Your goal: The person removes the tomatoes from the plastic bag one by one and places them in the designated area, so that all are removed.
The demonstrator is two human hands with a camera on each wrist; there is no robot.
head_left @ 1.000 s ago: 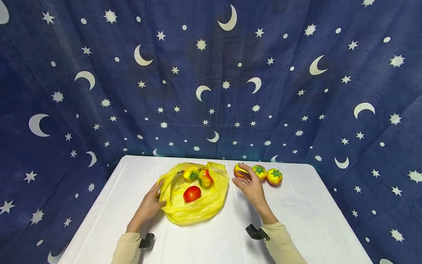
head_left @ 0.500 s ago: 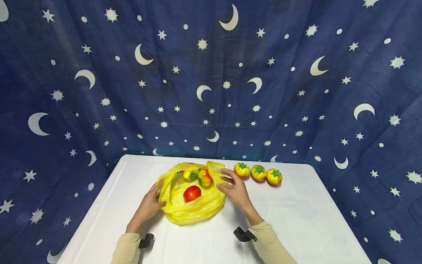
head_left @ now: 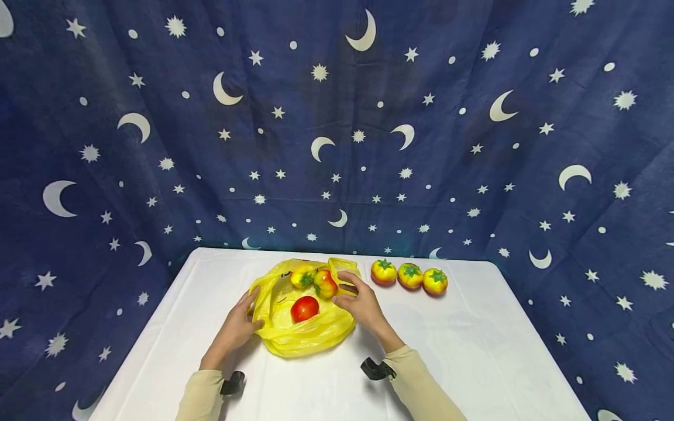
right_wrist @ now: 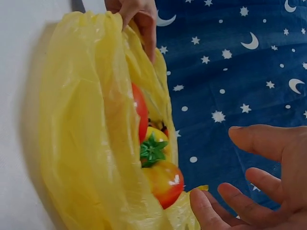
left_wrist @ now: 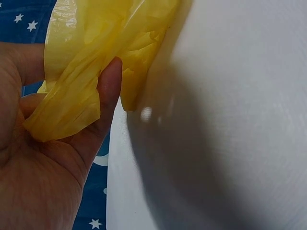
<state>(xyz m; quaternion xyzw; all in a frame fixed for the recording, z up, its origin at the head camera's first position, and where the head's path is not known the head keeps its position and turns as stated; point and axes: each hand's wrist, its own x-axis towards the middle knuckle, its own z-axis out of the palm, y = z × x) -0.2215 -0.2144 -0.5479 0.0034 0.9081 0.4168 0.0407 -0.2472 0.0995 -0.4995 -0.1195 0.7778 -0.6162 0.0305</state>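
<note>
The left hand (head_left: pixel 234 325) grips the left edge of a yellow bag (head_left: pixel 308 343), folds bunched between thumb and fingers; some fingertips are hidden behind the plastic. Inside the bag lie a red tomato (head_left: pixel 305 309) and, beyond it, two yellow-and-red tomatoes (head_left: pixel 326 284); the right wrist view shows the bag's wall partly covering the red one. At the right rim, the right hand (head_left: pixel 364 306) has its fingers apart; whether they touch the plastic is unclear. Farther right, three more tomatoes (head_left: pixel 410 276) sit on the counter (head_left: pixel 495 345), its near edge cut off.
</note>
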